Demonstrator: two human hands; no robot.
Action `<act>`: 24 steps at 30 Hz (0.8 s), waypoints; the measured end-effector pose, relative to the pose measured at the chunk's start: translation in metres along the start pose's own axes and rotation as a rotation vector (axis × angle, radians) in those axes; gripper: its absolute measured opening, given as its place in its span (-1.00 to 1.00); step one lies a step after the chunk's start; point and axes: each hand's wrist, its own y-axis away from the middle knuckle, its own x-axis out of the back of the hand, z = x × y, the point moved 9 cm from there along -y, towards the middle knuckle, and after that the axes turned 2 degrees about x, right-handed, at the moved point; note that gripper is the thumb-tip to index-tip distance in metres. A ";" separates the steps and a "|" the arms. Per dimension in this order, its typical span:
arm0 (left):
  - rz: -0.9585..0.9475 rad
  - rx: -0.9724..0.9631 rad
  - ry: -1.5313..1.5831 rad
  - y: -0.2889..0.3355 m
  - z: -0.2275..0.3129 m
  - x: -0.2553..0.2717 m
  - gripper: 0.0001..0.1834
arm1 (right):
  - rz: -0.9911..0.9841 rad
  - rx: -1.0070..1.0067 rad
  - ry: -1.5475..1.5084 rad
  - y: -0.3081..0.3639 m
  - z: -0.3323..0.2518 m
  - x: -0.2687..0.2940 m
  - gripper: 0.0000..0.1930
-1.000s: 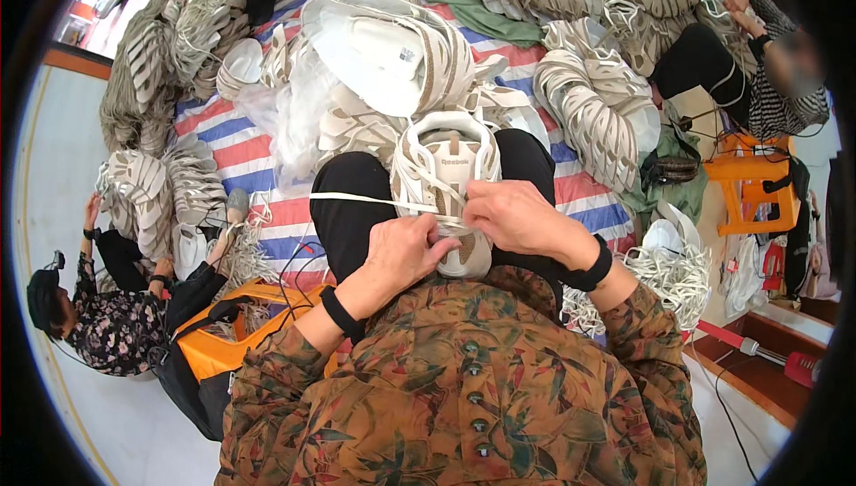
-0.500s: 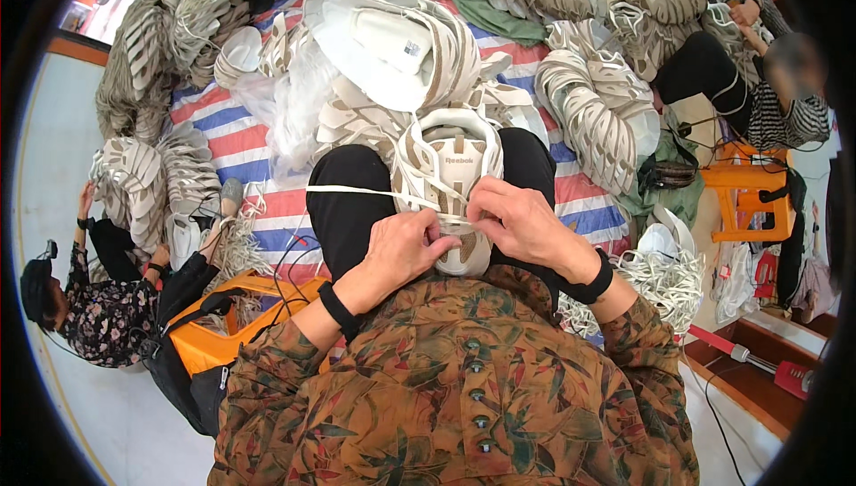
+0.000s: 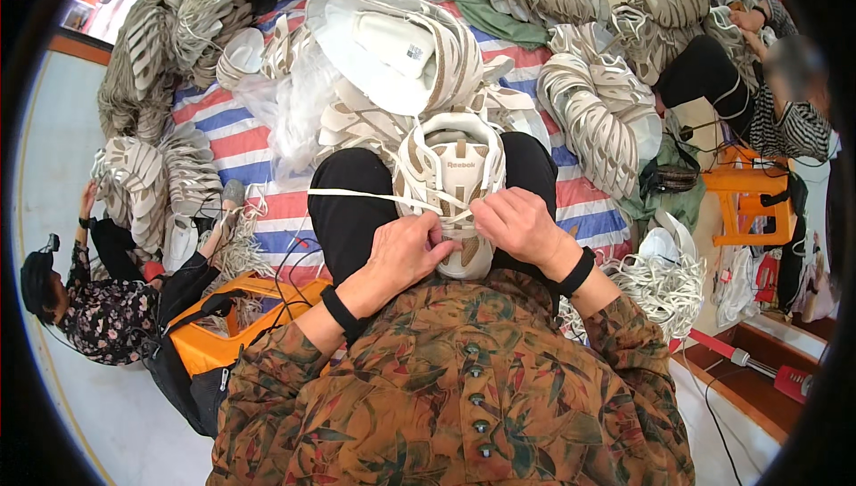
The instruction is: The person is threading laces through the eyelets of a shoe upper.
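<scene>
One big striped sheet (image 3: 245, 143) spreads past the shoe (image 3: 461, 178). Two black-clad knees (image 3: 343, 232) have the shoe between them — likely to keep it still. The right hand (image 3: 522, 226) pinches the white lace (image 3: 357, 193); the left hand (image 3: 401, 254) curls at the shoe's near left edge — I can't tell if it grips. The lace's loose end runs left of the shoe, where there's open room.

The shoe (image 3: 456, 165) is cream with tan panels, its lace (image 3: 352, 193) off-white. Red, white and blue stripes cover the ground sheet (image 3: 242, 145).
</scene>
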 end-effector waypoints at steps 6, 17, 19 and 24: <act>-0.007 -0.001 -0.004 0.003 -0.004 -0.002 -0.65 | 0.006 -0.094 -0.003 0.010 0.004 0.001 -0.81; 0.152 -0.310 -0.011 -0.004 0.043 0.041 -0.83 | 0.008 -0.479 -0.280 0.039 0.024 0.009 -0.79; 0.171 -0.445 -0.242 -0.012 0.060 0.044 -0.77 | 0.007 -0.522 -0.324 0.040 0.026 0.009 -0.80; 0.036 -0.554 -0.580 -0.031 0.073 0.033 -0.68 | -0.209 -0.499 -0.271 0.040 0.018 -0.013 -0.63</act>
